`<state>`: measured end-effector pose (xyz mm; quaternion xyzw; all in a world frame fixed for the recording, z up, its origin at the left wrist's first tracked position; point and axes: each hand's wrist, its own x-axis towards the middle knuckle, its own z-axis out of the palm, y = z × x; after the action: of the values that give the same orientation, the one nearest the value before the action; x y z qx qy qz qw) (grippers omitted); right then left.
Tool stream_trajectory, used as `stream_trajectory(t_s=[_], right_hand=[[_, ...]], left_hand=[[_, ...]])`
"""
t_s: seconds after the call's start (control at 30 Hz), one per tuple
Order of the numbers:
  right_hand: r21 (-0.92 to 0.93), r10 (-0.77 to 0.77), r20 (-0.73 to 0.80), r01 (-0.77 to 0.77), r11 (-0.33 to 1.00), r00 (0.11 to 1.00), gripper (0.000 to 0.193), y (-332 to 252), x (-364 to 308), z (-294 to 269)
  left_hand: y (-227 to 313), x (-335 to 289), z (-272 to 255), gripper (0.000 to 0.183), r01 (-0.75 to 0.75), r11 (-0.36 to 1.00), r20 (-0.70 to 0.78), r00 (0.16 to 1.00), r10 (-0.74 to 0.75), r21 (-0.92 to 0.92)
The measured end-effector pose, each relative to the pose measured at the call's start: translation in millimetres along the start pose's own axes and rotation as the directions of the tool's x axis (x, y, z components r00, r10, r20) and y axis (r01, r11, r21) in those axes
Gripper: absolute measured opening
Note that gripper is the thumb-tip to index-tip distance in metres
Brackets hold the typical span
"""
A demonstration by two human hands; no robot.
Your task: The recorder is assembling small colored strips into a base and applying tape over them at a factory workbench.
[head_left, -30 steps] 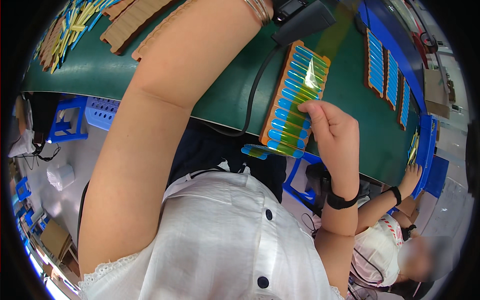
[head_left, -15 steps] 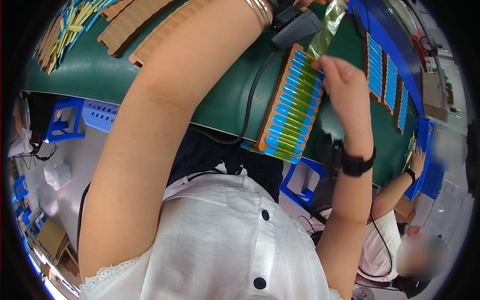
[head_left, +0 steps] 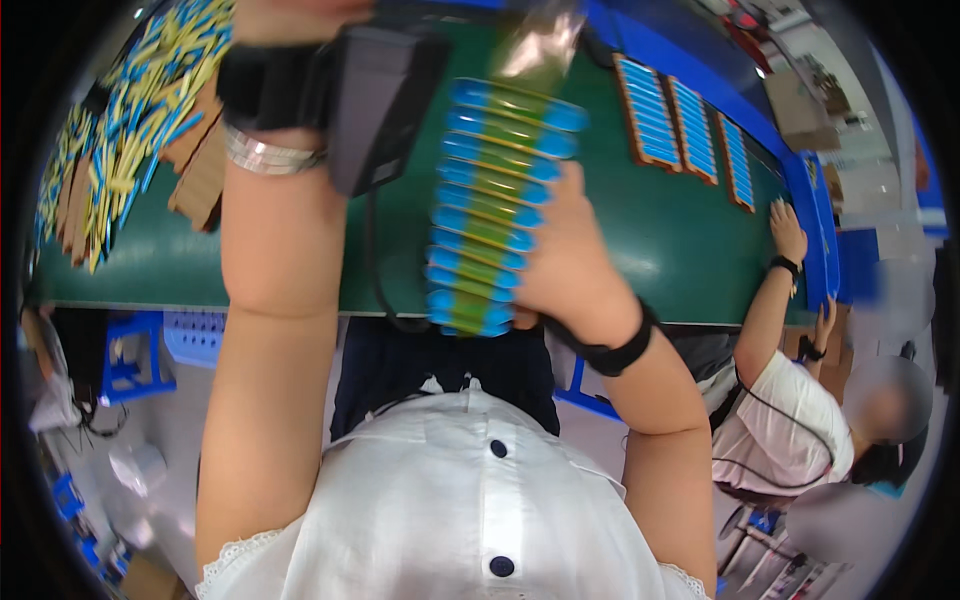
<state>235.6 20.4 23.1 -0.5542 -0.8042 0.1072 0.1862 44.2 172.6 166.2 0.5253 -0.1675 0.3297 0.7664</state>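
the right hand is raised close under the camera, its fingers curled and pressed against the right edge of a strip of blue-capped tubes, a long card of small cylinders lying side by side, blue at the ends and yellow-green in the middle. the strip stands nearly upright, lifted clear of the green bench, its lower end just above the near bench edge and its upper end blurring into a shiny clear film. a black wristband circles the right wrist.

the left hand is at the very top edge and mostly cut off; whether it is spread or closed cannot be told. on that wrist sit a black strap and a silver bracelet, and a black boxy device lies just beside the strip's left side, with a black cable hanging down from it.

on the bench at far left lies a loose heap of blue and yellow tubes over brown cardboard strips. at far right three more filled trays of blue tubes lie side by side. a co-worker in a white shirt sits to the right, a hand resting on the bench near its blue rim. blue plastic stools stand below the bench at left.
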Motion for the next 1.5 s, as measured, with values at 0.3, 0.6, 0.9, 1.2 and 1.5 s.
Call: stream_trajectory(t_s=[0.3, 0.6, 0.9, 1.2, 1.5], right_hand=[[-0.276, 0.563, -0.084, -0.562, 0.780, 0.822, 0.087, 122, -115, -87], [-0.327, 0.391, -0.330, -0.493, 0.806, 0.859, 0.092, 127, 15, -89], [-0.219, 0.516, -0.352, -0.605, 0.766, 0.781, 0.095, 151, 42, -56], [-0.224, 0.568, -0.367, -0.662, 0.715, 0.737, 0.097, 135, 8, -85], [-0.459, 0.089, -0.289, -0.219, 0.861, 0.953, 0.034, 161, 6, -73]], left_hand=[[-15, 6, -15, 0.097, 0.089, 0.992, 0.159, 0.985, -0.074, -0.089], [-32, 8, -16, 0.105, 0.195, 0.966, 0.005, 0.980, -0.197, -0.173], [-36, 11, -2, 0.100, 0.227, 0.957, 0.023, 0.974, -0.227, -0.179], [-25, -5, -9, 0.102, 0.156, 0.971, 0.018, 0.988, -0.155, -0.183], [-18, -8, -10, 0.099, 0.147, 0.974, 0.064, 0.988, -0.137, -0.174]])
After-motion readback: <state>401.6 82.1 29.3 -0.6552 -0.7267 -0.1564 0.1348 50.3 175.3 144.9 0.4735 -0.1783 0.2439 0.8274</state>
